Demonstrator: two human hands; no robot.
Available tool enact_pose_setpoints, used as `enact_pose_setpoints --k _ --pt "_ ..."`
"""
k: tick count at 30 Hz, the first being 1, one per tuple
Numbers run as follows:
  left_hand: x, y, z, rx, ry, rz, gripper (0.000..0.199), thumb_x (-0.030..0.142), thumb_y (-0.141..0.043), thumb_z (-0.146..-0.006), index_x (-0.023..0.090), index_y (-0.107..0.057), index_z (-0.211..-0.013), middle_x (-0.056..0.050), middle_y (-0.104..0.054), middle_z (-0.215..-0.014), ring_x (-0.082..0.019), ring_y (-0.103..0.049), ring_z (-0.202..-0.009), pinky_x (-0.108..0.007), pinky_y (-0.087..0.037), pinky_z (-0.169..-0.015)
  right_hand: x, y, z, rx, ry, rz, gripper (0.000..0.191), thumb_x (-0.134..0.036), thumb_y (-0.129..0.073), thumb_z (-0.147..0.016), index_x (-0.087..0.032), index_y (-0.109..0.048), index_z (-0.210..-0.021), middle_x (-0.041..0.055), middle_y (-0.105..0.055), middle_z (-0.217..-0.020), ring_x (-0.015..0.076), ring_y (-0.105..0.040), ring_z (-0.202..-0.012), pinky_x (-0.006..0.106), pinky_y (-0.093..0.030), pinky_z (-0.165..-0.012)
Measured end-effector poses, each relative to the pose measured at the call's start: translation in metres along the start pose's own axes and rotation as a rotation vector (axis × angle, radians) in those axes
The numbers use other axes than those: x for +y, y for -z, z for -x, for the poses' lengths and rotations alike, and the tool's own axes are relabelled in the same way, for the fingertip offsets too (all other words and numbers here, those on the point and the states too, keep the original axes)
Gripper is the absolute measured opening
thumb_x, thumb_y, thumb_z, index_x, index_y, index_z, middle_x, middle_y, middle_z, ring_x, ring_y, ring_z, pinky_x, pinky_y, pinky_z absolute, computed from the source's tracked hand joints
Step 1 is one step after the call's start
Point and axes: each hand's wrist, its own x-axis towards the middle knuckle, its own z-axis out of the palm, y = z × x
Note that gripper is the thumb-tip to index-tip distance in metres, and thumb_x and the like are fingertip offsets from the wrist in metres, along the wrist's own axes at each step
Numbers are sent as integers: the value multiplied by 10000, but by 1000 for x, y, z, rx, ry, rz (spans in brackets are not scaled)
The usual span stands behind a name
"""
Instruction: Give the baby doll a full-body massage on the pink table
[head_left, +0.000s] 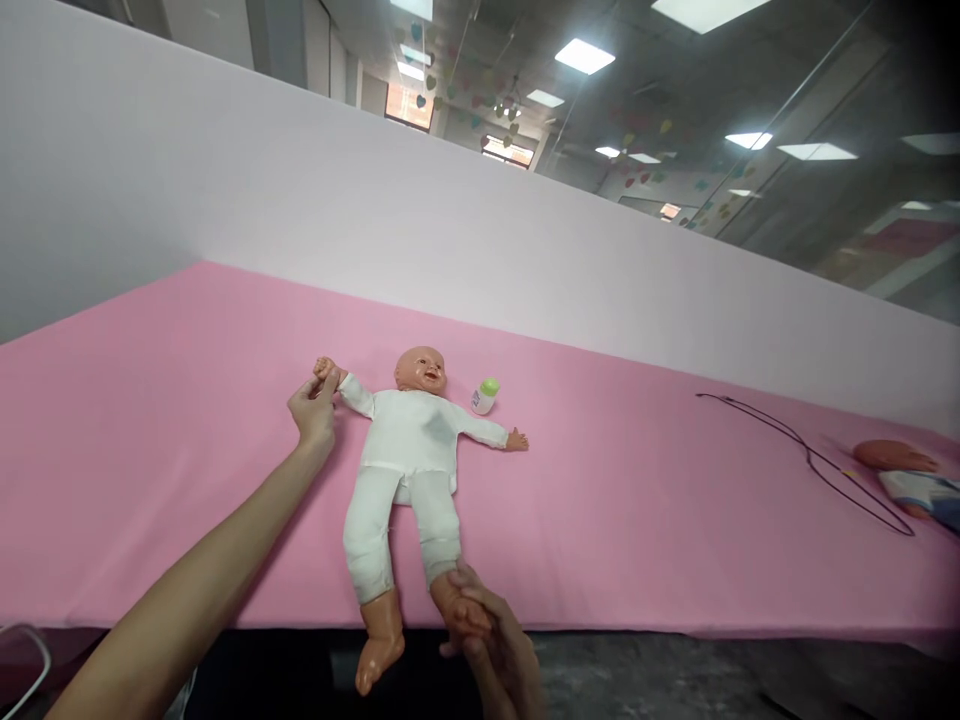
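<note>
The doll (411,435) lies on its back across the pink cover (615,500), head toward the white wall panel (450,220), feet reaching past the near edge. Your left hand (313,415) pinches its far-left hand between thumb and fingers; your right hand (514,655) cups the foot at the lower right, though blur there makes the exact grip hard to judge.

Expect it to be fairly light but awkward — the white suit looks soft and yielding, while the bare head, hands and feet look like smooth, firm plastic that could slip. The limbs may swing or twist at their joints, so its weight is better borne under the torso and behind the head than by one wrist or ankle.

Just beside its shoulder is a small green-capped bottle (485,397); well apart, a dark looped cord (810,460) lies near a second doll (892,457) — partly cut off by the view
</note>
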Motion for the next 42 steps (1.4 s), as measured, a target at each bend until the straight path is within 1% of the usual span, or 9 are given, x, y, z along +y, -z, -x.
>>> enact_pose_setpoints --k 6,11,14,19,23,26,31,35,42 --pt "4 -7 32 -335 -263 -174 237 386 -812 -815 197 -809 -958 -49 -782 -947 -197 -689 -845 -296 -515 -750 -21 -34 -84 52 82 65 336 -431 -640 -1019 -247 -715 -1290 140 -702 -1399 316 -616 -1375 428 -593 -1055" --pt "0 -8 58 -677 -450 -403 218 391 -768 -876 286 -834 -1056 -30 -812 -1067 -225 -715 -951 -325 -524 -843 -17 -58 -162 115 84 6 437 -570 -619 -990 -187 -722 -1174 159 -749 -1294 311 -703 -1225 395 -640 -912" --pt "-3 -7 50 -611 -340 -330 245 394 -811 -834 263 -836 -1040 -45 -811 -1063 -234 -718 -951 -327 -530 -837 -17 -47 -151 151 49 -45 403 -555 -625 -995 -202 -722 -1165 154 -738 -1326 312 -702 -1230 402 -643 -911" --pt "-5 -4 16 -234 -84 -88 253 413 -828 -806 180 -803 -901 -45 -757 -866 -166 -646 -740 -275 -489 -680 -21 -5 -64 13 39 -12 308 -453 -644 -1017 -258 -730 -1239 144 -725 -1364 314 -666 -1316 442 -585 -1070" --pt "-5 -1 1 -27 -86 -78 267 418 -820 -810 161 -759 -776 -13 -660 -726 -132 -563 -657 -247 -420 -592 -15 -1 -20 -35 81 19 321 -436 -636 -1019 -287 -724 -1290 138 -733 -1351 316 -659 -1329 454 -564 -1100" --pt "-3 -3 12 -123 -149 -88 232 398 -823 -814 170 -784 -832 -28 -702 -774 -153 -609 -700 -263 -459 -640 -20 -15 -34 -1 83 62 312 -405 -640 -1021 -285 -716 -1299 129 -723 -1371 301 -635 -1359 435 -552 -1114" --pt "-4 -7 51 -529 -411 -286 195 372 -809 -838 255 -835 -992 -35 -806 -989 -213 -705 -903 -309 -512 -786 -29 -43 -122 48 45 102 365 -465 -668 -987 -219 -722 -1252 147 -730 -1344 304 -695 -1258 412 -607 -1009" --pt "-5 -4 59 -635 -466 -410 223 403 -781 -860 304 -838 -1052 -24 -815 -1023 -211 -707 -873 -325 -524 -786 -25 -56 -169 112 90 83 412 -548 -631 -979 -180 -736 -1130 145 -777 -1213 304 -714 -1195 422 -602 -992" --pt "-6 -6 20 -298 -103 -107 312 427 -848 -768 194 -823 -975 -73 -791 -936 -216 -700 -831 -331 -533 -756 -20 -25 -77 86 69 52 359 -522 -663 -986 -249 -747 -1204 151 -723 -1366 328 -679 -1296 427 -609 -1030"
